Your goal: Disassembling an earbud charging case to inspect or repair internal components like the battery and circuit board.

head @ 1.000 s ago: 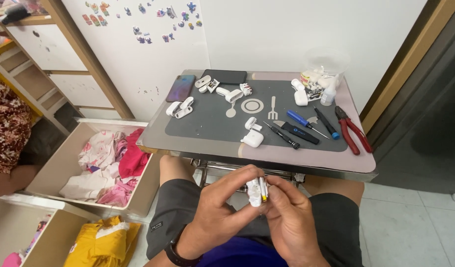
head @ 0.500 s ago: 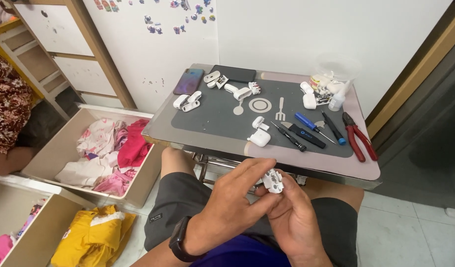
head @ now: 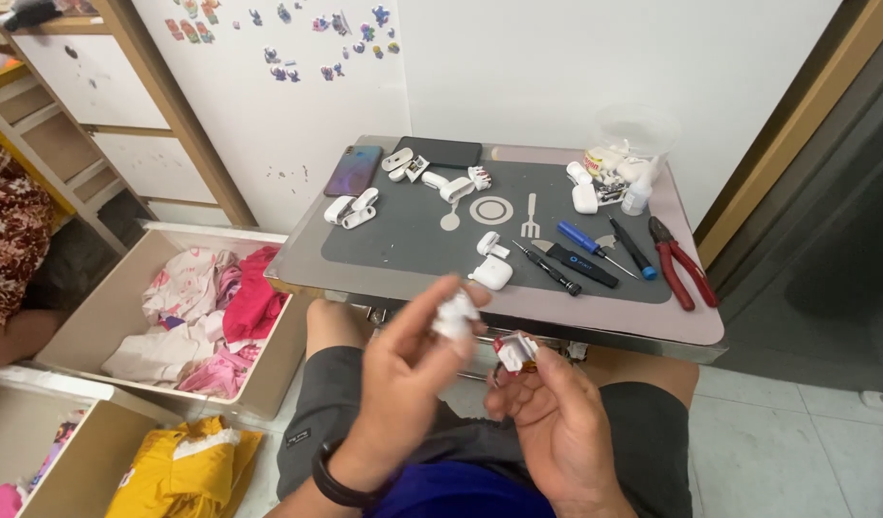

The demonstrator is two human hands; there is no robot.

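Hands parted: left hand (head: 403, 374) pinches white shell (head: 454, 317); right hand (head: 547, 422) grips red-and-white insert (head: 515, 351).

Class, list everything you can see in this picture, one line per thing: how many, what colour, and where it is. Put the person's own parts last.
small metal table with grey work mat: one, in front of the person
white plastic earbud cases and shells: several, spread over the mat
dark smartphones: two, mat's far edge
blue-handled and black screwdrivers: about four, mat's right side
red-handled pliers: one, right edge of table
small clear plastic bottle: one, far right
open drawers of clothes: pink and yellow, floor on the left
black wristband: one, left wrist
left hand: holds a blurred white plastic piece
right hand: holds a white part with red inside
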